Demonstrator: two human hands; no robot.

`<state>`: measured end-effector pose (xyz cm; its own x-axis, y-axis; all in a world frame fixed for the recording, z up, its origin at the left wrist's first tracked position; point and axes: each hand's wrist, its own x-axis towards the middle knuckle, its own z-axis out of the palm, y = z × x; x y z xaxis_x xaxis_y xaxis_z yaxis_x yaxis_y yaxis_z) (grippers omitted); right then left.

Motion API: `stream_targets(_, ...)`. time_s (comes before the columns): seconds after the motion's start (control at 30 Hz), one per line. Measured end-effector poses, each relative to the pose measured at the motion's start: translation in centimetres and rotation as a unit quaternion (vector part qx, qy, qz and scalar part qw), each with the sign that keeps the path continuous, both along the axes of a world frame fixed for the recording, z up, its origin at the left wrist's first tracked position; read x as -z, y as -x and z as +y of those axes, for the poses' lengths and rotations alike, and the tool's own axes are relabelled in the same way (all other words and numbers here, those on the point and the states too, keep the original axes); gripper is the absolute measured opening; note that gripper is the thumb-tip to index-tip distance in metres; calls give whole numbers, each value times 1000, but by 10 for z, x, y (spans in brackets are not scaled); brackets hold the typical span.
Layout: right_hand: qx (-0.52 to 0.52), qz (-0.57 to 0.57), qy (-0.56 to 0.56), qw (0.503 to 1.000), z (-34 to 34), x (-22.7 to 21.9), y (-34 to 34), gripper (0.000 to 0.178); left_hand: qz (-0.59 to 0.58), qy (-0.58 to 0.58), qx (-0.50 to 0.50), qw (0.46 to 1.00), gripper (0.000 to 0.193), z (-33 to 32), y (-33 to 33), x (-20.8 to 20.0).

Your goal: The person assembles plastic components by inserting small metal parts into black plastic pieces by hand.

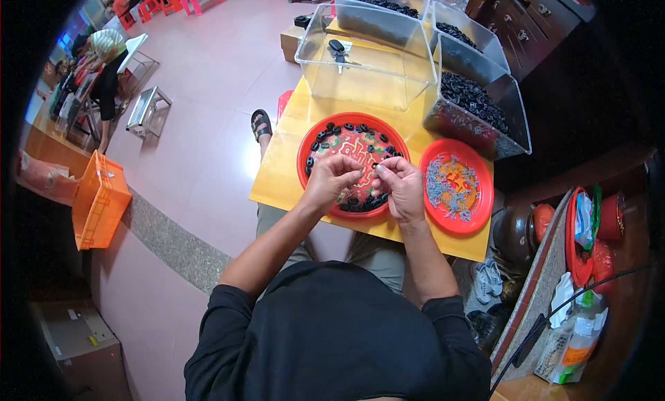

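Note:
Both hands meet over a round red tray (303,167) with a patterned bottom. Small black parts (357,204) lie around its inside edge, thickest along the near side. My right hand (403,189) pinches a small black part (375,165) between thumb and fingertips. My left hand (331,182) is closed in a pinch a little to the left of it; whatever its fingertips hold is too small to make out. Just right of my right hand, a red oval plate (486,187) carries many small grey, translucent pieces (438,186).
The yellow tabletop (280,169) holds clear plastic bins at the back; one bin (443,117) is full of black parts. Keys with a black fob (338,51) show through a clear bin (374,89). An orange crate (104,200), a step stool (147,112) and another person (107,72) are leftward.

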<state>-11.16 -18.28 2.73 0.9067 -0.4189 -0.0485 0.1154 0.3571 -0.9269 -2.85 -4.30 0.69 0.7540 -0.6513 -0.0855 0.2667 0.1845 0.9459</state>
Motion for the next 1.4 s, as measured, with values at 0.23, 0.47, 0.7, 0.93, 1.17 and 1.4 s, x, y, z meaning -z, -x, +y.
stream_targets(0.23,1,-6,-29,1000,17,5,0,5,57,72,12,996,6,6,10,4)
stream_targets(0.47,21,-6,-21,1000,27,-1,1,5,54,74,16,996,8,8,16,-2)
stream_targets(0.7,49,-22,18,998,31,2,1,5,51,86,4,995,8,6,19,0)
stream_targets(0.93,63,-18,3,998,34,3,1,6,48,76,-9,996,9,5,21,-2)
stream_targets(1.17,63,-23,18,998,36,4,2,6,50,76,-20,996,9,5,22,-1)
stream_targets(1.4,75,-17,121,990,36,8,3,6,7,37,-52,998,6,4,24,1)
